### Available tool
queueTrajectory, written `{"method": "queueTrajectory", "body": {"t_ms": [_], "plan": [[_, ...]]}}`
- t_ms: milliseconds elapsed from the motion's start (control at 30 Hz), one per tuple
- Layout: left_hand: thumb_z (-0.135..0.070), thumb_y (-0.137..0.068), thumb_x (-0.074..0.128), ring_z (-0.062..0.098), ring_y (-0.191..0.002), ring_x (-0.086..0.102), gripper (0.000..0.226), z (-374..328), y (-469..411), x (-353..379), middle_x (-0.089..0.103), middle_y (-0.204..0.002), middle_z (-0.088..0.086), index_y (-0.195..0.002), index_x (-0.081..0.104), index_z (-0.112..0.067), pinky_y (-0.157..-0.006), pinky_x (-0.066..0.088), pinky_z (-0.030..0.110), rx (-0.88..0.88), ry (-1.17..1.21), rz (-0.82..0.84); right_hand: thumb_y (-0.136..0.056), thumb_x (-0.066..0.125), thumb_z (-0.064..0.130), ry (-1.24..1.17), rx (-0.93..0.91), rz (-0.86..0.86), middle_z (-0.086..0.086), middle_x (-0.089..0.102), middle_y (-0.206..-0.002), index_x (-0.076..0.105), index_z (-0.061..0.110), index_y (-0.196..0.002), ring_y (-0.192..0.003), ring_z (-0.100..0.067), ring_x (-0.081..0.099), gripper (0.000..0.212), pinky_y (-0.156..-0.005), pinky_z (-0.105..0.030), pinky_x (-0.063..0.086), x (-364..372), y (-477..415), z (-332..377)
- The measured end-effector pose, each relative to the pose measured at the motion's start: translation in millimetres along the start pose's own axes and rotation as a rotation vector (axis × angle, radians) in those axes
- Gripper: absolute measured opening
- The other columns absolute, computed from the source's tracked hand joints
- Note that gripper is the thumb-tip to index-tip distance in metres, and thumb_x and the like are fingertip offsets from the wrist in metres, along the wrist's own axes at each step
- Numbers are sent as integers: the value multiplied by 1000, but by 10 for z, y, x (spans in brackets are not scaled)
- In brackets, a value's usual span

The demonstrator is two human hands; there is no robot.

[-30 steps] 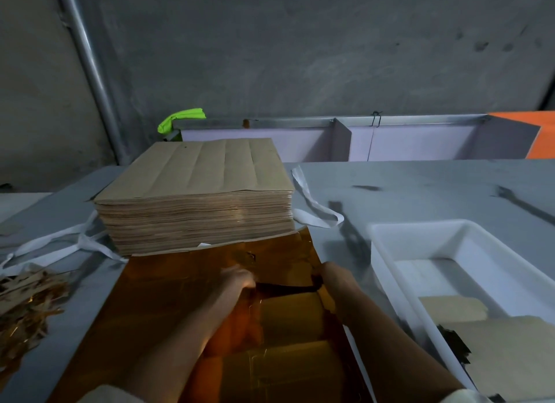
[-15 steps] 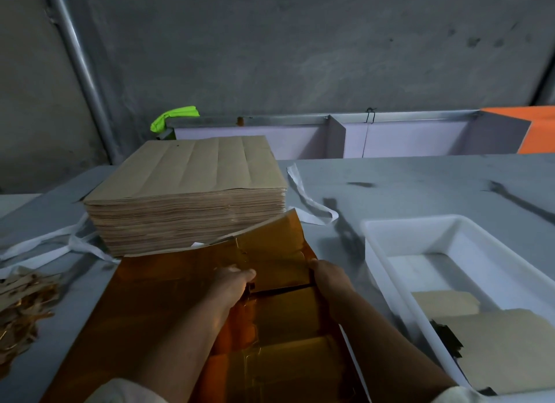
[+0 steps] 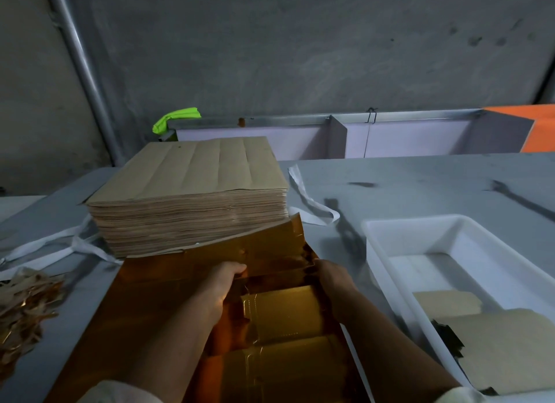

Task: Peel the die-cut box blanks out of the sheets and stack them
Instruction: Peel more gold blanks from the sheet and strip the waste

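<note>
I can read nothing here. There are no letters, numbers, labels or brand marks that I can make out on the gold sheet [image 3: 270,246], the brown stack [image 3: 192,174], the white tub [image 3: 450,225] or the card pieces [image 3: 510,342] lying in it.
</note>
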State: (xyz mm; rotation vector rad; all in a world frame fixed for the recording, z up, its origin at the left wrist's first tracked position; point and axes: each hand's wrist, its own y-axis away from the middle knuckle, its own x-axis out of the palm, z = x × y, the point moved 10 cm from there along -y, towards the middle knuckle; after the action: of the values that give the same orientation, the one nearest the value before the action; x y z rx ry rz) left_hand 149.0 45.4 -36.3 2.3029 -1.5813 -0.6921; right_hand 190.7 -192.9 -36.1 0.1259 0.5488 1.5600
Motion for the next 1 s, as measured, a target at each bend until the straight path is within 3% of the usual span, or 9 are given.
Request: {"method": "queueTrajectory", "body": {"t_ms": [167, 267, 367, 467, 567, 733, 833, 900, 1000], "plan": [[-32, -89, 61, 27, -83, 58, 19, 27, 1, -50, 62, -90, 12, -93, 63, -13, -65, 40, 36, -40, 79, -2, -101, 44, 28, -1, 8, -16, -18, 68, -108, 65, 5, -108, -103, -34, 63, 31, -100, -48, 49, -13, -39, -21], [-33, -87, 62, 26, -82, 56, 21, 30, 9, -64, 61, -89, 10, -94, 63, -14, -61, 35, 35, -39, 90, 0, -100, 46, 26, 6, 11, -18, -18, 68, -108, 66, 4, -108, -102, -33, 63, 31, -98, -46, 51, -10, -41, -34], [-36, -84, 66, 28, -87, 56, 26, 45, 16, -60, 61, -95, 11, -97, 63, -15, -67, 41, 38, -47, 112, 19, -101, 46, 26, -7, 15, -11, -18, 68, -105, 65, 4, -101, -101, -34, 64, 30, -94, -43, 50, -10, -47, -31], [-42, -80, 69, 30, -94, 55, 29, 75, 0, -75, 57, -101, 10, -94, 58, -18, -92, 44, 45, -47, 86, 3, -102, 46, 26, 44, -4, -30, -17, 64, -92, 59, 8, -80, -92, -34, 63, 30, -85, -42, 51, -25, -64, -9], [-45, -79, 69, 29, -101, 52, 33, 112, -35, -85, 52, -103, 7, -89, 52, -19, -100, 39, 47, -48, 67, -9, -101, 46, 26, 114, -81, -65, -15, 61, -86, 58, 6, -81, -83, -31, 60, 30, -77, -40, 49, -38, -70, 45], [-48, -81, 68, 31, -97, 55, 31, 128, -34, -75, 56, -101, 11, -92, 57, -21, -97, 43, 49, -59, 54, 26, -102, 40, 30, 266, -242, -304, -11, 63, -95, 60, 10, -96, -92, -29, 61, 29, -84, -38, 47, -241, 28, 292], [-46, -85, 65, 22, -82, 49, 23, 97, -22, -57, 49, -89, 4, -81, 50, -28, -79, 40, 39, -42, 39, 43, -100, 40, 38, 196, -315, -430, -9, 63, -98, 58, 15, -94, -92, -28, 61, 30, -85, -41, 49, -371, 126, 401], [-45, -88, 62, 22, -80, 49, 21, 86, -29, -45, 49, -88, 3, -79, 51, -30, -72, 39, 36, -27, 24, 54, -100, 37, 47, 137, -318, -364, -8, 66, -92, 61, 18, -84, -88, -26, 63, 41, -87, -43, 51, -334, 131, 391], [-45, -91, 59, 24, -85, 52, 17, 70, -31, -43, 54, -91, 4, -81, 54, -31, -79, 43, 40, -3, 0, 65, -97, 38, 60, 64, -254, -225, -7, 70, -89, 68, 17, -85, -86, -25, 66, 54, -85, -41, 54, -219, 127, 307]]}}
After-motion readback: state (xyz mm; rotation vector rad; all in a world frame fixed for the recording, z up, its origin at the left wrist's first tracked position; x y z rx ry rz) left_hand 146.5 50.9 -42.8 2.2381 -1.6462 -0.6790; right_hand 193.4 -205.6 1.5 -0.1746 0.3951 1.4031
